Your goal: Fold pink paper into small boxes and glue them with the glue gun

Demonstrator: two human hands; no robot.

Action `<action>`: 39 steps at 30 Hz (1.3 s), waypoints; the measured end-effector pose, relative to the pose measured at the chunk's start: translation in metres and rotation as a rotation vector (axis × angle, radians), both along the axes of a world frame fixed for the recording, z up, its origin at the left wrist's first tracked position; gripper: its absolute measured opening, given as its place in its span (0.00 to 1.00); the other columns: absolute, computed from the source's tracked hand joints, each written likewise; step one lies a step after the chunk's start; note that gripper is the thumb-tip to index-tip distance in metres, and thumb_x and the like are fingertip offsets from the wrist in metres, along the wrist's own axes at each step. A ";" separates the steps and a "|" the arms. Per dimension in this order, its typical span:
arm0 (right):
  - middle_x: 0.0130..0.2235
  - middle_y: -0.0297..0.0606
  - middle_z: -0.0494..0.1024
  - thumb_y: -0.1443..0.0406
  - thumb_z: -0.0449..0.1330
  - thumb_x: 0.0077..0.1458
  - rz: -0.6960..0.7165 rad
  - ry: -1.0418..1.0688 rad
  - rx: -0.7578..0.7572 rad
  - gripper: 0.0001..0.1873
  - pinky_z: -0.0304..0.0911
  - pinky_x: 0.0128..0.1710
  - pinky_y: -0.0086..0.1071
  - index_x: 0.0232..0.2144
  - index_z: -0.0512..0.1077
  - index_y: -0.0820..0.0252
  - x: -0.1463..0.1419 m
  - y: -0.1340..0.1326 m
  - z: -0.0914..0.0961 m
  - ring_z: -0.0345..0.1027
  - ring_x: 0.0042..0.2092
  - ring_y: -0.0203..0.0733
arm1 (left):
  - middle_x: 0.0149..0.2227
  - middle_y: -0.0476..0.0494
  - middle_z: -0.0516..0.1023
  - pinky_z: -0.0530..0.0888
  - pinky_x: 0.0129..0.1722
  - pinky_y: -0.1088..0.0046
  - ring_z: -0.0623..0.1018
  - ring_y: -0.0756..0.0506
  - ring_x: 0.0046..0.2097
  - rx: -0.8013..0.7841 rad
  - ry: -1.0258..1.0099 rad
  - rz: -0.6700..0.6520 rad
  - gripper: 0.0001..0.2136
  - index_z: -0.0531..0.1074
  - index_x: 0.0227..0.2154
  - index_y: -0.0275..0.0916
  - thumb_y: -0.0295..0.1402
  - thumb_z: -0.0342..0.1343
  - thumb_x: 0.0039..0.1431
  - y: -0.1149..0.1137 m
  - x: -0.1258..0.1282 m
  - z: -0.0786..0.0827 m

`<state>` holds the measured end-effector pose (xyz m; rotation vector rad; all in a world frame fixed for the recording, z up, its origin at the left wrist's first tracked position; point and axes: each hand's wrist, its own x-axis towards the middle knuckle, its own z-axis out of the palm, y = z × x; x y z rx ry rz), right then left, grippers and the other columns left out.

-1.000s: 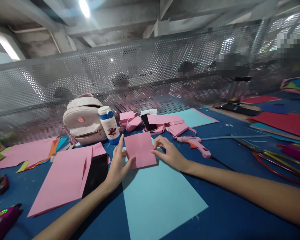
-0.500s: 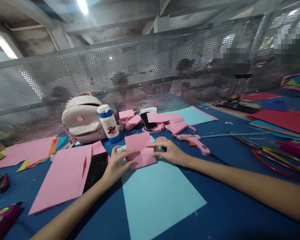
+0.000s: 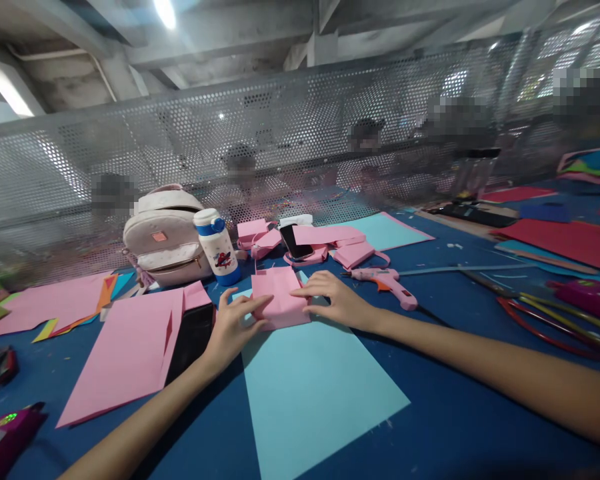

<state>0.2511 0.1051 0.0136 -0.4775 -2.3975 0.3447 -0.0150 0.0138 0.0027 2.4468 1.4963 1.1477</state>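
A small pink folded paper (image 3: pixel 281 297) with crease lines sits over the far end of a light blue sheet (image 3: pixel 320 387). My left hand (image 3: pixel 234 327) pinches its left edge between thumb and forefinger, the other fingers raised. On the right edge, my right hand (image 3: pixel 337 300) has its thumb near the front and its fingers on top. To the right of that hand lies a pink glue gun (image 3: pixel 390 283) with an orange trigger. A larger folded pink sheet (image 3: pixel 125 347) and a black phone-like slab (image 3: pixel 193 337) are left of my left hand.
Behind the work stand a white backpack (image 3: pixel 165 233) and a white-and-blue bottle (image 3: pixel 217 248). Pink paper pieces (image 3: pixel 330 235) and a phone (image 3: pixel 296 243) lie beyond my hands. Scissors (image 3: pixel 545 327) are at right. A perforated metal screen (image 3: pixel 180 140) borders the blue table, with people beyond it.
The pink paper has bent more along its creases, and its front edge has shifted slightly away from me. Both hands keep nearly the same places at its sides.
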 end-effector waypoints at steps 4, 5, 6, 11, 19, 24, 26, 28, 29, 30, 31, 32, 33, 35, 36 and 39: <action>0.40 0.40 0.81 0.59 0.66 0.58 -0.032 -0.055 0.115 0.15 0.58 0.50 0.42 0.46 0.79 0.57 0.000 -0.002 -0.001 0.67 0.44 0.46 | 0.33 0.53 0.80 0.54 0.62 0.49 0.78 0.46 0.38 0.023 0.061 0.040 0.21 0.75 0.50 0.48 0.29 0.69 0.53 -0.002 0.003 0.000; 0.39 0.40 0.81 0.59 0.66 0.57 -0.033 -0.068 0.131 0.14 0.57 0.50 0.41 0.45 0.80 0.58 0.000 -0.003 0.000 0.67 0.44 0.46 | 0.33 0.53 0.80 0.54 0.62 0.49 0.78 0.46 0.38 0.034 0.083 0.042 0.19 0.76 0.48 0.47 0.29 0.69 0.53 -0.002 0.003 0.000; 0.38 0.39 0.80 0.59 0.67 0.57 -0.035 -0.082 0.142 0.13 0.57 0.49 0.41 0.43 0.80 0.58 0.001 -0.004 0.002 0.67 0.43 0.46 | 0.32 0.53 0.79 0.54 0.62 0.49 0.77 0.46 0.38 0.045 0.105 0.048 0.17 0.77 0.47 0.47 0.31 0.69 0.53 -0.003 0.004 0.000; 0.38 0.38 0.77 0.59 0.67 0.57 -0.053 -0.121 0.183 0.11 0.56 0.48 0.39 0.40 0.80 0.57 0.000 -0.006 0.007 0.65 0.43 0.45 | 0.34 0.51 0.73 0.57 0.60 0.49 0.75 0.46 0.39 0.105 0.216 0.103 0.14 0.78 0.44 0.49 0.32 0.68 0.54 -0.005 0.003 0.003; 0.38 0.38 0.76 0.58 0.64 0.60 -0.047 -0.183 0.206 0.09 0.55 0.48 0.39 0.35 0.80 0.57 -0.001 -0.008 0.009 0.64 0.44 0.45 | 0.41 0.48 0.72 0.56 0.61 0.48 0.74 0.43 0.46 0.108 0.238 0.114 0.08 0.78 0.37 0.47 0.28 0.66 0.55 -0.007 0.005 0.009; 0.39 0.38 0.76 0.58 0.64 0.60 -0.045 -0.182 0.214 0.09 0.55 0.49 0.40 0.35 0.79 0.57 -0.005 -0.015 0.014 0.65 0.45 0.45 | 0.41 0.48 0.75 0.53 0.61 0.47 0.75 0.44 0.45 0.094 0.260 0.073 0.08 0.78 0.38 0.48 0.27 0.64 0.57 -0.008 0.010 0.011; 0.41 0.39 0.76 0.57 0.64 0.60 -0.041 -0.187 0.224 0.10 0.54 0.50 0.40 0.37 0.78 0.57 -0.007 -0.019 0.015 0.65 0.45 0.46 | 0.43 0.48 0.76 0.53 0.62 0.48 0.76 0.43 0.46 0.104 0.272 0.062 0.10 0.77 0.42 0.48 0.28 0.62 0.59 -0.009 0.014 0.012; 0.43 0.39 0.76 0.57 0.63 0.60 -0.049 -0.204 0.231 0.10 0.54 0.50 0.41 0.39 0.78 0.57 -0.009 -0.022 0.015 0.65 0.46 0.46 | 0.47 0.45 0.76 0.54 0.61 0.48 0.75 0.41 0.49 0.114 0.278 0.080 0.14 0.74 0.47 0.47 0.28 0.62 0.59 -0.010 0.017 0.012; 0.43 0.40 0.76 0.57 0.63 0.60 -0.060 -0.211 0.233 0.11 0.54 0.50 0.41 0.40 0.77 0.57 -0.009 -0.022 0.014 0.65 0.46 0.46 | 0.49 0.43 0.75 0.55 0.61 0.49 0.75 0.40 0.51 0.113 0.278 0.097 0.17 0.73 0.51 0.46 0.28 0.62 0.58 -0.011 0.018 0.012; 0.43 0.40 0.76 0.57 0.63 0.61 -0.073 -0.216 0.233 0.12 0.54 0.50 0.41 0.42 0.77 0.57 -0.009 -0.022 0.014 0.65 0.46 0.47 | 0.51 0.41 0.74 0.56 0.60 0.49 0.74 0.39 0.52 0.105 0.271 0.114 0.20 0.71 0.53 0.46 0.28 0.62 0.58 -0.011 0.018 0.012; 0.43 0.40 0.76 0.56 0.62 0.61 -0.086 -0.216 0.235 0.13 0.54 0.50 0.41 0.43 0.76 0.57 -0.009 -0.021 0.013 0.65 0.46 0.47 | 0.52 0.41 0.74 0.57 0.60 0.49 0.74 0.39 0.53 0.092 0.257 0.123 0.21 0.70 0.54 0.45 0.28 0.62 0.58 -0.010 0.018 0.012; 0.43 0.40 0.77 0.55 0.62 0.61 -0.098 -0.215 0.236 0.14 0.54 0.50 0.41 0.44 0.76 0.58 -0.008 -0.020 0.012 0.65 0.46 0.48 | 0.52 0.41 0.74 0.58 0.59 0.50 0.74 0.39 0.53 0.077 0.237 0.122 0.20 0.70 0.54 0.45 0.28 0.62 0.58 -0.010 0.017 0.012; 0.44 0.40 0.77 0.55 0.62 0.61 -0.111 -0.214 0.238 0.15 0.54 0.50 0.41 0.45 0.75 0.58 -0.007 -0.019 0.011 0.65 0.46 0.48 | 0.51 0.42 0.74 0.59 0.59 0.50 0.74 0.39 0.53 0.064 0.211 0.109 0.19 0.70 0.52 0.45 0.27 0.61 0.59 -0.009 0.015 0.012; 0.45 0.42 0.77 0.53 0.61 0.61 -0.148 -0.217 0.246 0.18 0.54 0.50 0.42 0.46 0.74 0.59 -0.007 -0.017 0.010 0.65 0.46 0.49 | 0.48 0.43 0.75 0.60 0.59 0.51 0.74 0.40 0.52 0.053 0.146 0.057 0.15 0.72 0.49 0.45 0.25 0.60 0.60 -0.007 0.013 0.012; 0.46 0.43 0.77 0.51 0.61 0.60 -0.178 -0.223 0.251 0.20 0.54 0.50 0.43 0.47 0.74 0.60 -0.006 -0.016 0.010 0.65 0.46 0.50 | 0.47 0.44 0.76 0.61 0.59 0.52 0.74 0.41 0.52 0.051 0.109 0.022 0.14 0.73 0.47 0.45 0.24 0.59 0.60 -0.006 0.012 0.012; 0.46 0.48 0.77 0.48 0.59 0.60 -0.281 -0.247 0.250 0.27 0.56 0.49 0.47 0.50 0.73 0.64 -0.006 -0.015 0.010 0.65 0.46 0.54 | 0.48 0.42 0.75 0.69 0.54 0.59 0.75 0.42 0.51 0.034 -0.013 -0.080 0.15 0.74 0.46 0.44 0.21 0.56 0.60 -0.006 0.012 0.013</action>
